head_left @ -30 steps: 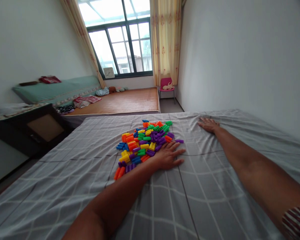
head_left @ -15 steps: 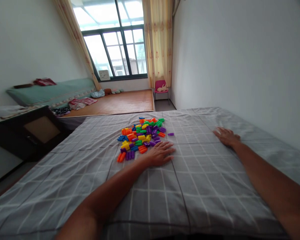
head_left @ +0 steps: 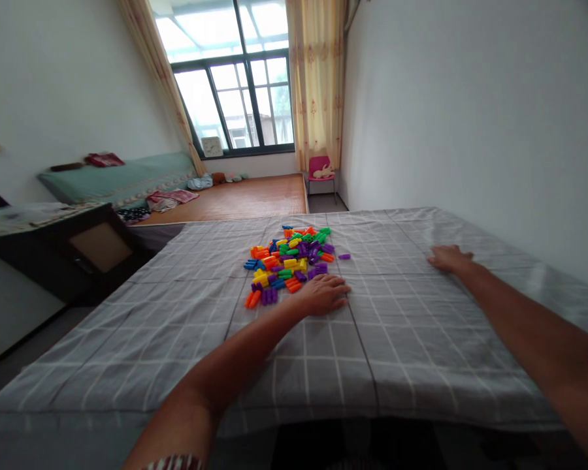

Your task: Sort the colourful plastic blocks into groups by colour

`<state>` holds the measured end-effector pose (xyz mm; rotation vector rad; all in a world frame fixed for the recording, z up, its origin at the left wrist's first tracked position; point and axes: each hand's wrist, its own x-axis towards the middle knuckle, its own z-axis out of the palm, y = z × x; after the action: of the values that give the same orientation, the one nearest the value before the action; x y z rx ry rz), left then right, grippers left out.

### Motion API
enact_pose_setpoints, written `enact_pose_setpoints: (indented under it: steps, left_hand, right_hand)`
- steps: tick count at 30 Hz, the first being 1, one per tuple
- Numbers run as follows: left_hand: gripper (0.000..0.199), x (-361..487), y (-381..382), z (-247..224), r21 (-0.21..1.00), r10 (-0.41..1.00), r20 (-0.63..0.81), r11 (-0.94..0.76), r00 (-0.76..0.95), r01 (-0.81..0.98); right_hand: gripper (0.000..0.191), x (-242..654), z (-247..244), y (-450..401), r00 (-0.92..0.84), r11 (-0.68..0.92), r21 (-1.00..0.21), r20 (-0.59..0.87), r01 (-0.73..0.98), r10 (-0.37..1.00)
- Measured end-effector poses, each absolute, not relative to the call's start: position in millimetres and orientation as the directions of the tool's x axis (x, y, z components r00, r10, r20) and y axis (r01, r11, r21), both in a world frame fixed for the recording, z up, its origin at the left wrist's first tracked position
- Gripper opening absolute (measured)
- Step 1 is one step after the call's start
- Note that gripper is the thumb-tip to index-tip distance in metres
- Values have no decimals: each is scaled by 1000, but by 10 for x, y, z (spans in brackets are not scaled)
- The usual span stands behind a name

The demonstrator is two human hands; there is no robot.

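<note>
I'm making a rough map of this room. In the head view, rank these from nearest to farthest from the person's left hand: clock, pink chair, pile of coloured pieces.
From the left hand:
1. Pile of coloured pieces: right beside it, beyond and leftward.
2. Pink chair: straight ahead, below the curtain.
3. Clock: farther left, at the window.

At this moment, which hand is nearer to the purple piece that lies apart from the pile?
Left. The left hand is on the near side of the purple piece, beside the pile; the right hand is farther away, to the piece's right.
</note>
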<state>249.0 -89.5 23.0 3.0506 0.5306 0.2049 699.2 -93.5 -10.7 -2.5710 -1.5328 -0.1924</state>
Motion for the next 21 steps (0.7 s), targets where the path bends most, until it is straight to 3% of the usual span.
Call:
enact_pose_setpoints:
  steps: [3,5,7,12,15,18,21]
  left_hand:
    - [42,2626,-808,304,20,316,114,-949,942,316]
    - [40,2686,-758,308,22,340,124,-940,932,340]
    - [39,2697,-728,266,49,367,151,-930,918,364]
    - [41,2595,-729,103,105,403,250,-915,880,390]
    - [40,2547,-725,81,101,419,260,-908,870,407]
    - [39,2520,-696,105,89,436,260,-899,862,428]
    - [36,2496,-644,136,66,476,264,-877,839,476]
  right_hand:
    - [51,6258,174,-596,154,-145,-100,94,984,984]
    - [50,5706,255,-360,-60,78,-185,96,980,994]
    - [50,5219,239,-152,-176,199,-235,116,951,978]
    - [39,4511,43,170,-116,168,-301,183,939,976]
    - [43,4301,-27,197,-134,225,-478,217,849,967]
    - [44,4191,-47,140,-233,359,-689,274,630,933]
    - [42,4242,-55,101,-212,387,-790,325,475,922]
